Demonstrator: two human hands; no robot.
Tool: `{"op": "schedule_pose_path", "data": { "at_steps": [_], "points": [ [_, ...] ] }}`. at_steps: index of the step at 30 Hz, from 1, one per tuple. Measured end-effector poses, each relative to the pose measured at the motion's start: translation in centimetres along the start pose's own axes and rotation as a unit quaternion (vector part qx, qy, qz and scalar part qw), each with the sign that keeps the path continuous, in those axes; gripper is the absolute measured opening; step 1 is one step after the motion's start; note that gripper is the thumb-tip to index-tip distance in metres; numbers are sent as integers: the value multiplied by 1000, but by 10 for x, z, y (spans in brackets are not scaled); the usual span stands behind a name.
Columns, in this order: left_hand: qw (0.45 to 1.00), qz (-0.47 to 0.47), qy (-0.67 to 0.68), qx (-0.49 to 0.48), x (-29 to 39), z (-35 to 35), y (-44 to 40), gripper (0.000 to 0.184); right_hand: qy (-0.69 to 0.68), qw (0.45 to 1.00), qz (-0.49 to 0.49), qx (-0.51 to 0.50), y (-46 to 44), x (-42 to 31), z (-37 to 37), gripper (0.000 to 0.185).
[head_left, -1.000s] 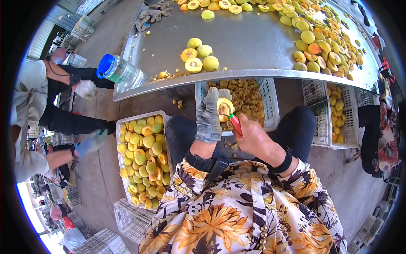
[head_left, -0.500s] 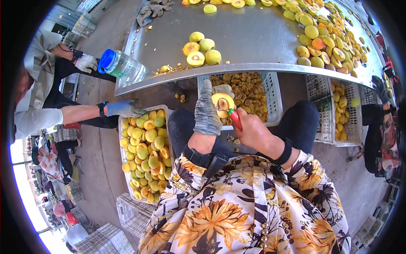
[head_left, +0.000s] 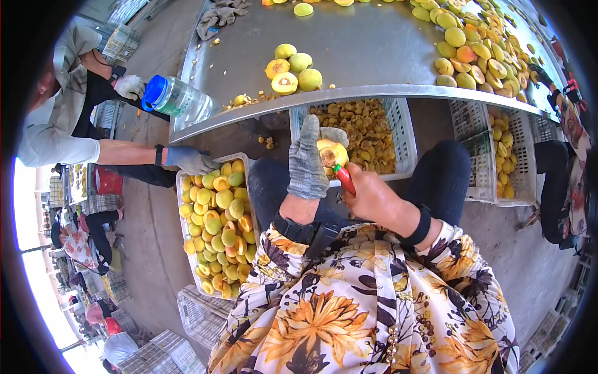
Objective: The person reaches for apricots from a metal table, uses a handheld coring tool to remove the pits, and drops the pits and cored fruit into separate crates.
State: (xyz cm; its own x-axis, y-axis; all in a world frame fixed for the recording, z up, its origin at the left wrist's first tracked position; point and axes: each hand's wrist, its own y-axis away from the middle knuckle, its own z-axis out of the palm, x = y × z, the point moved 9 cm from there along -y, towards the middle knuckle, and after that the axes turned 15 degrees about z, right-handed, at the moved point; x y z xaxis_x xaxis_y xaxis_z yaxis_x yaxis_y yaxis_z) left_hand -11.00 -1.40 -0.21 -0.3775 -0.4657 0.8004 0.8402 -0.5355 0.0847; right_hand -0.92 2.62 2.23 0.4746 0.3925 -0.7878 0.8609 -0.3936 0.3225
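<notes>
My left hand (head_left: 305, 163), in a grey knit glove, holds a cut yellow peach half (head_left: 331, 156) over my lap, its thumb raised and the cut face with the brown centre turned towards me. Closed around the red handle of a small tool (head_left: 343, 179) is my bare right hand (head_left: 374, 198). The tool's green collar sits against the peach half, and its working tip is hidden in or behind the fruit. Just beyond my hands, a white crate (head_left: 407, 146) of brownish-yellow peach pieces stands beneath the table edge.
A metal table (head_left: 367, 53) carries several peaches (head_left: 299, 62), a peach pile (head_left: 486, 59), a blue-lidded bottle (head_left: 177, 100) and grey gloves (head_left: 218, 17). A crate of peaches (head_left: 221, 224) stands left, with a co-worker's gloved hand (head_left: 193, 160) at its rim. Another crate (head_left: 520, 168) is right.
The co-worker's gloved hand has moved right, to the edge of the peach crate. In my left hand the peach half has tilted, with the tool still against it. The view has shifted slightly.
</notes>
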Motion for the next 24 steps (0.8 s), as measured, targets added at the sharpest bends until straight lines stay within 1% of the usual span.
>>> {"op": "schedule_pose_path", "data": {
  "at_steps": [1,3,5,6,7,8,9,10,12,14,15,16,17,18,19,20,21,22,23,24],
  "points": [
    [999,-21,15,-19,-2,5,-1,40,5,1000,-10,-23,1,-2,0,23],
    [999,-32,19,-24,-3,5,-2,37,14,999,-30,-23,2,-4,-5,23],
    [995,-80,23,-57,-8,12,1,37,-19,993,22,-113,3,-5,-2,22],
    [995,-85,-9,-59,-8,10,1,37,-22,993,23,-113,3,-2,2,22],
    [994,-86,-11,-61,-8,10,3,37,0,996,15,-87,2,0,3,23],
    [995,-74,-28,-57,-7,10,2,37,23,998,7,-60,1,-1,1,23],
    [996,-63,-44,-53,-6,9,2,38,23,998,7,-59,2,1,0,23],
    [996,-64,-45,-51,-5,8,2,38,25,996,26,-80,2,5,2,23],
    [980,-107,-123,-118,-10,11,8,39,25,993,42,-105,2,12,9,23],
    [979,-123,-113,-118,-14,10,8,38,45,993,-16,-108,5,7,13,17],
    [978,-139,-102,-119,-16,10,9,36,44,993,-16,-109,4,7,10,17],
    [978,-131,-106,-119,-14,11,9,41,-17,973,72,-220,6,7,14,14],
    [979,-129,-107,-118,-13,10,9,41,-78,929,159,-325,14,10,24,12],
    [981,-103,-108,-126,-10,10,6,43,-78,929,160,-326,13,11,27,12],
    [982,-77,-110,-134,-8,10,5,45,-159,901,187,-357,17,15,35,11],
    [982,-77,-109,-134,-11,8,6,45,-237,867,213,-384,19,17,41,10],
    [989,-86,-43,-109,-16,6,7,46,-237,867,212,-384,18,19,41,10],
    [992,-96,23,-82,-21,5,7,47,-317,813,229,-432,22,17,46,11],
    [992,-96,23,-82,-24,4,7,47,-394,749,244,-474,27,13,50,12],
    [992,-94,60,-58,-26,3,7,46,-393,750,243,-474,26,16,50,12]
  ]
}}
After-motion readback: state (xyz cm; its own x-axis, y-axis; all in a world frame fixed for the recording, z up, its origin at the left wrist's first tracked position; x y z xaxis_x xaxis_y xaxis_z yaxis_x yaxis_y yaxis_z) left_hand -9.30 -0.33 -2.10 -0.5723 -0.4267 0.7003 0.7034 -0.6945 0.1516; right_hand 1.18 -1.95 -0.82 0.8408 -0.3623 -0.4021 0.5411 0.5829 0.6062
